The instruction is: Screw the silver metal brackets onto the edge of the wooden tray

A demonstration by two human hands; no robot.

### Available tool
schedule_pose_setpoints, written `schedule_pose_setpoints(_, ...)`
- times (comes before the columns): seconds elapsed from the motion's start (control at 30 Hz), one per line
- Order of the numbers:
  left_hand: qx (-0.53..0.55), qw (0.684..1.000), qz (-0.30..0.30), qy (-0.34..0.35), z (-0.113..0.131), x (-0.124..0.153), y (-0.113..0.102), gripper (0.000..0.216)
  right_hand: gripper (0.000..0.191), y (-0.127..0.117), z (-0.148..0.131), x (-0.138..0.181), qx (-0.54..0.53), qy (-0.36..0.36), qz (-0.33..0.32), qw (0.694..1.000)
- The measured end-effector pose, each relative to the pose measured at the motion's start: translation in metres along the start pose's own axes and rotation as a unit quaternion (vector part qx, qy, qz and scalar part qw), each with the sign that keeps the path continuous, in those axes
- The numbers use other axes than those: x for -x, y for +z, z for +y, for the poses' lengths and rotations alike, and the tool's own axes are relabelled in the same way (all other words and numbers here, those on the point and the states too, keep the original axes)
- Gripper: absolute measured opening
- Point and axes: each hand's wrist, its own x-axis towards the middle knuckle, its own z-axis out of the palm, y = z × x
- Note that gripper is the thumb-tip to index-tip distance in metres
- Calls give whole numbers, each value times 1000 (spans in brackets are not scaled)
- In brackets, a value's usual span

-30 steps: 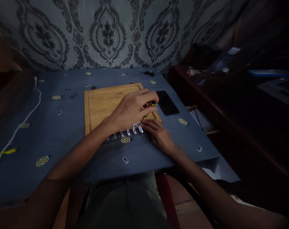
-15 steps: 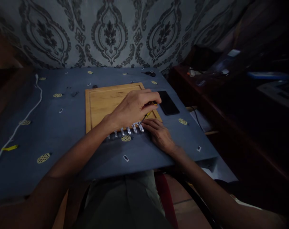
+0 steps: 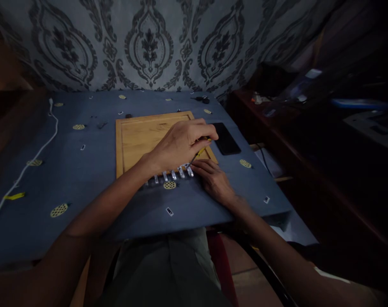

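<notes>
My left hand (image 3: 184, 138) is closed round the yellow handle of a screwdriver (image 3: 200, 151). The tool slants down to the left, its tip at the right end of a row of small, shiny, clear-looking clips (image 3: 173, 175). These clips stick out over the front edge of a wooden board (image 3: 139, 136), and my left wrist and forearm hide part of the row. My right hand (image 3: 214, 181) rests low beside the row's right end. Its fingers lie together with the tips against the last clip; the thumb is hidden.
A black phone (image 3: 226, 138) lies against the board's right side. A white cable (image 3: 40, 147) and a yellow piece (image 3: 15, 196) are at the left on the blue patterned tablecloth (image 3: 126, 221). Small dark bits (image 3: 101, 125) lie behind. A dark side table (image 3: 254, 108) stands right.
The whole view has shifted very slightly. Both hands and the screwdriver keep almost the same position against the board and the clips.
</notes>
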Motion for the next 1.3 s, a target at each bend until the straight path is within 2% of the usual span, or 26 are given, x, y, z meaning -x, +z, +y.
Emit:
schedule_pose_setpoints(0.23, 1, 1000, 3, -12, 1, 1, 2, 7, 57, 0, -1, 0, 3, 2, 2, 1000)
schedule_pose_setpoints(0.53, 1, 1000, -5, -11, 3, 0, -3, 19, 59, -1, -1, 0, 16, -17, 6, 1000)
schedule_pose_setpoints(0.73, -42, 999, 11, -26, 8, 1, -10, 11, 65, -2, -2, -1, 11, -24, 7, 1000)
schedule_pose_setpoints(0.97, -72, 997, 6, -20, 1, 2, -2, 11, 61, -2, -2, -1, 5, -2, -4, 1000)
schedule_pose_setpoints(1.3, -77, 997, -4, -21, 0, 2, 0, 7, 61, -1, -2, -1, -4, -11, 9, 1000)
